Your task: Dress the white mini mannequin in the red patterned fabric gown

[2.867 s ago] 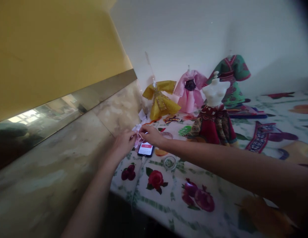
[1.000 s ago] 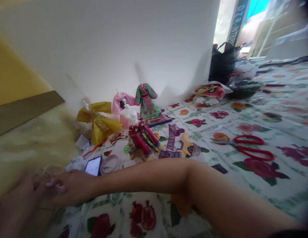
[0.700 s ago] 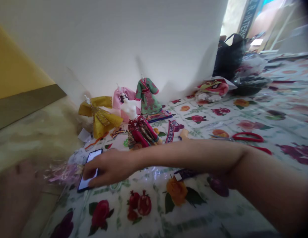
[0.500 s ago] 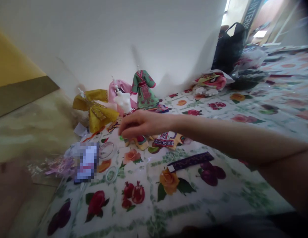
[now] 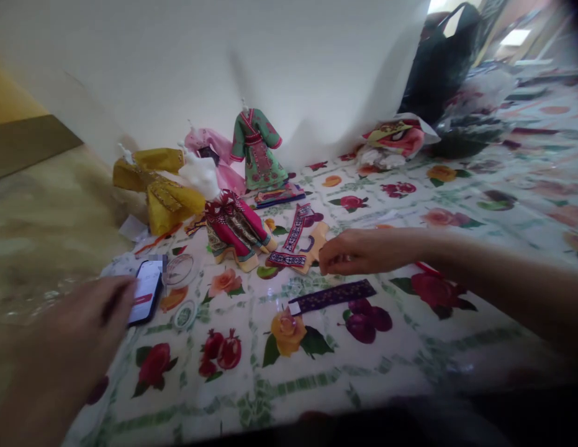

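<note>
My right hand (image 5: pixel 349 251) is at the right edge of a cream cloth piece (image 5: pixel 317 239) with patterned trim strips. Its fingers are curled together, and whatever is in them, if anything, is hidden. Smeared by motion, my left hand (image 5: pixel 86 329) is beside a lit phone (image 5: pixel 148 288); whether it touches the phone is unclear. Left of the cream piece, a white doll form (image 5: pixel 200 171) wears magenta and patterned trousers (image 5: pixel 239 230). A dark purple strip (image 5: pixel 335 296) with a white tag lies in front of my right hand.
Behind stand doll forms in a green robe (image 5: pixel 259 149), a yellow dress (image 5: pixel 165 202) and a pink garment (image 5: pixel 218 149). Folded cloth (image 5: pixel 282 195) lies below the robe. Two tape rolls, one being a small roll (image 5: pixel 185 315), lie by the phone. A black bag (image 5: pixel 440 68) stands back right.
My right hand has moved right, from over the trousers to the cream cloth piece, uncovering the trousers. My left hand has come in from the left edge to the phone. The view has shifted slightly.
</note>
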`<action>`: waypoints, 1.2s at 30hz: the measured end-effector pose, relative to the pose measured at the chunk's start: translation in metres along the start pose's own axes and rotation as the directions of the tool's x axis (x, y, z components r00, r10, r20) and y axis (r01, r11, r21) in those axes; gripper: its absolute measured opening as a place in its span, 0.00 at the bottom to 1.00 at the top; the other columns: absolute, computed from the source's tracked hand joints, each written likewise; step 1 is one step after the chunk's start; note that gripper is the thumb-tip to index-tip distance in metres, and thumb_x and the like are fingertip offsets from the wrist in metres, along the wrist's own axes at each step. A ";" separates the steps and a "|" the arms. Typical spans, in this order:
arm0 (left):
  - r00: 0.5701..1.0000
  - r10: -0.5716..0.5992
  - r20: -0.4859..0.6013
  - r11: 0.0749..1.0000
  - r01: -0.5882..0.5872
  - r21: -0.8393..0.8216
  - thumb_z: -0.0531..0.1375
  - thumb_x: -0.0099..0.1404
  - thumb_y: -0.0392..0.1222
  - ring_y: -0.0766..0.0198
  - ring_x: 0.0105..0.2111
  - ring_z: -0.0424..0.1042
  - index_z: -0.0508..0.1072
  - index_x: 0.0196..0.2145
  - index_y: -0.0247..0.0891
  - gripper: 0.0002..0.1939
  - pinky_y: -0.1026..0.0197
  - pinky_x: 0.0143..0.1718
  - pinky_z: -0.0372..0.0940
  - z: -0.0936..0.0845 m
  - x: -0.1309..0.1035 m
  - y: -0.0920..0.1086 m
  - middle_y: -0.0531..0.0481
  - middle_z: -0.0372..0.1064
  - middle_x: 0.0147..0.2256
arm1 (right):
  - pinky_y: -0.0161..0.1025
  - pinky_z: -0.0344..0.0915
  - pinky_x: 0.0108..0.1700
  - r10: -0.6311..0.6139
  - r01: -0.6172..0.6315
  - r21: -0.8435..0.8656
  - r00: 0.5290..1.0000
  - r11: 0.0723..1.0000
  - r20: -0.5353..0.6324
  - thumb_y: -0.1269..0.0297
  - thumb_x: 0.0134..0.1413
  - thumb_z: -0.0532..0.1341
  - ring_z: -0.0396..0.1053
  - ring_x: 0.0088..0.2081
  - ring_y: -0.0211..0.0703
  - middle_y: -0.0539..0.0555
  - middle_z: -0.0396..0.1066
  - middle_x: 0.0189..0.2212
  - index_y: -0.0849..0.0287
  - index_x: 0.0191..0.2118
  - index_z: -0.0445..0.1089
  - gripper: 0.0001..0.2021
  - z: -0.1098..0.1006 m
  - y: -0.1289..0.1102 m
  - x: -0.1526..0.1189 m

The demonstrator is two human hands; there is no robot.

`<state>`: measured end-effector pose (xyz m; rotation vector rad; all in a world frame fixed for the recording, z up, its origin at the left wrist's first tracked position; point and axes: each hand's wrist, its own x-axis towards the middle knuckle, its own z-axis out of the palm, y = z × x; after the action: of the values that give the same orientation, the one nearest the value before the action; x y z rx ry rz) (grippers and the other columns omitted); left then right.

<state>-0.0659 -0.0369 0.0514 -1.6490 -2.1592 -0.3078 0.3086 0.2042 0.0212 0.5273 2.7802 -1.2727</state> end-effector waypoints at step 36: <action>0.756 0.455 0.471 0.609 0.122 -0.784 0.60 0.57 0.31 0.68 0.28 0.63 0.64 0.30 0.39 0.08 0.65 0.31 0.56 0.085 0.021 0.203 0.56 0.63 0.28 | 0.37 0.58 0.35 -0.057 0.052 -0.083 0.997 0.995 -0.049 0.71 0.57 0.55 0.64 0.33 0.40 0.51 0.67 0.34 0.56 0.33 0.61 0.04 0.040 0.027 -0.017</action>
<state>0.1086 0.0722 -0.0290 -2.8094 -2.4524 -0.8387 0.3287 0.1862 -0.0224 0.4894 2.8938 -1.1654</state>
